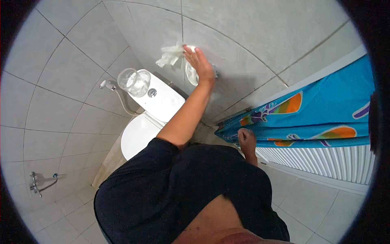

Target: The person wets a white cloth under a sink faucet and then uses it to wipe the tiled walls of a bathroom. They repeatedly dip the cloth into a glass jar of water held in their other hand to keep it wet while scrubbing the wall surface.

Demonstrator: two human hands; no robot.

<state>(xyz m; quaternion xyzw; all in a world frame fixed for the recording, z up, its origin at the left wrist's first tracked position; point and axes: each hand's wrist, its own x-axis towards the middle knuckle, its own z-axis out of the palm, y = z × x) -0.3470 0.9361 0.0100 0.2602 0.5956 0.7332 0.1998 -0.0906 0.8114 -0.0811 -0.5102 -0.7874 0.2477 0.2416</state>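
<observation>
My left hand is raised to the tiled wall with its fingers long and fairly straight. A crumpled white tissue hangs out to the left from its fingertips. Just under the palm is a round white wall fixture, partly covered by the hand, so its kind is unclear. My right hand hangs low beside a blue patterned cloth, fingers curled in, and nothing shows in it.
Below the left forearm stands a white toilet with its lid down. A clear plastic container rests on the cistern. A hand sprayer and a wall tap are at left. A white ribbed panel stands at right.
</observation>
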